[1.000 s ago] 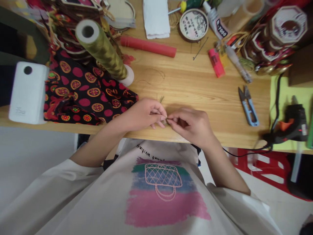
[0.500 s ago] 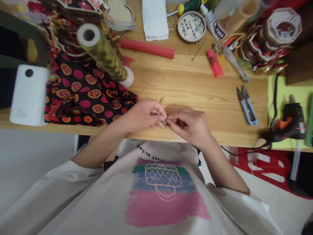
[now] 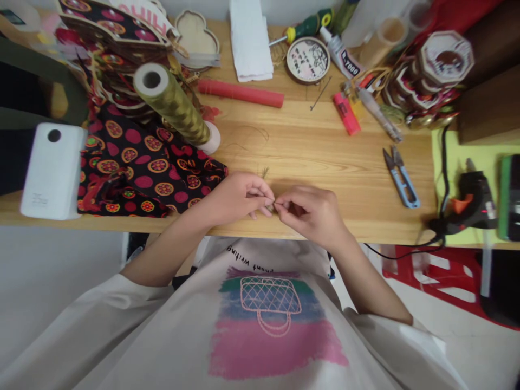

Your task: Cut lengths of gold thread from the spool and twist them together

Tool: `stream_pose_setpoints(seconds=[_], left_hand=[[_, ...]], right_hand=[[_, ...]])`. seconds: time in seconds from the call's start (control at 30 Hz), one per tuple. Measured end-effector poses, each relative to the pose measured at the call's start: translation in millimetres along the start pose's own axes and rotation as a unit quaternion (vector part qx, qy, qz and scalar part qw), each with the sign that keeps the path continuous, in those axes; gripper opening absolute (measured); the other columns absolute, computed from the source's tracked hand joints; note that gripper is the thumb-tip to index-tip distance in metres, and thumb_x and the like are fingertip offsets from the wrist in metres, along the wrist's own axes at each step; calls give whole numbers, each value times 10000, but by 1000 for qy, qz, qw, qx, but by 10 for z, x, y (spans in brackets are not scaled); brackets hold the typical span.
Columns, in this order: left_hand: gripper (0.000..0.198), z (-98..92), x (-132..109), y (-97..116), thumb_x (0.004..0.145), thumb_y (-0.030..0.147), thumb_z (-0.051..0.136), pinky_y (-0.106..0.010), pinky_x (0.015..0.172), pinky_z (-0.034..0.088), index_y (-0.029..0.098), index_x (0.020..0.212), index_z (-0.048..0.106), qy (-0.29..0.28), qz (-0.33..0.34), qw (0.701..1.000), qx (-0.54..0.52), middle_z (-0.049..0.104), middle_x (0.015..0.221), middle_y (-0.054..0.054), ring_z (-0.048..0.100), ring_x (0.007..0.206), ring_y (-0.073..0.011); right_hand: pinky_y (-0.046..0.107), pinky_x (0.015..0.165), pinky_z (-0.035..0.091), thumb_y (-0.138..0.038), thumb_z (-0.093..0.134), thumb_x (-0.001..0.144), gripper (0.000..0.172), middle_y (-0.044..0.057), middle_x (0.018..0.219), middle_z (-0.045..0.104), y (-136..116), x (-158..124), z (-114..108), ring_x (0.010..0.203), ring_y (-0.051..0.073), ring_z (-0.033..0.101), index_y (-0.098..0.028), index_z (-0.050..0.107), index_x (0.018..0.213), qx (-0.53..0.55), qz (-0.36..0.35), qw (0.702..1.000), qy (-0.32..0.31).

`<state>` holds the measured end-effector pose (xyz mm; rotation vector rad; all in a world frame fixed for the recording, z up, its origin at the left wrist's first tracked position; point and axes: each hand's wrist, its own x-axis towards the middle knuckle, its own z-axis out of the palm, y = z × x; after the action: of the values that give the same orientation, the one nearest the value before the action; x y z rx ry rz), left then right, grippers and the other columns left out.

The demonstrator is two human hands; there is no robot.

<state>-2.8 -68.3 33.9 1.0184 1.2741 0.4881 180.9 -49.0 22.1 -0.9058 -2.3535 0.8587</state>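
Observation:
At the table's front edge my left hand [image 3: 245,196] is closed in a pinch, thumb against fingers. A small bundle of olive thread [image 3: 265,172] runs out past its fingers, the loose ends pointing away from me. My right hand [image 3: 311,209] pinches at the same spot, its fingertips almost touching the left ones. Most of the thread between them is hidden by the fingers. A cone of olive-gold thread [image 3: 179,111] leans on the black patterned cloth [image 3: 134,157] left of my hands. Thin loose strands lie on the wood beyond.
Blue thread snips [image 3: 402,179] lie to the right, with a black glue gun [image 3: 471,200] and its cord farther over. Behind are a red roll [image 3: 241,93], a round tin [image 3: 307,59], a glue tube [image 3: 340,52] and a pink lighter [image 3: 346,114]. A white power bank [image 3: 54,173] lies left.
The camera view has shifted slightly, so the table things sit lower and a little left. Both hands keep their pinch, with only small finger movement.

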Motion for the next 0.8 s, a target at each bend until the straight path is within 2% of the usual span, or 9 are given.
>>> stream_pose_setpoints(seconds=[0.8], left_hand=[[33, -6, -23, 29, 771, 114, 576, -171, 498, 532, 129, 754, 600, 2, 6, 1000, 0, 704, 707, -23, 696, 677, -139]], right_hand=[[215, 516, 345, -219, 562, 814, 125, -10, 614, 617, 9, -10, -36, 491, 78, 473, -180, 652, 736, -5, 10, 1000, -6]])
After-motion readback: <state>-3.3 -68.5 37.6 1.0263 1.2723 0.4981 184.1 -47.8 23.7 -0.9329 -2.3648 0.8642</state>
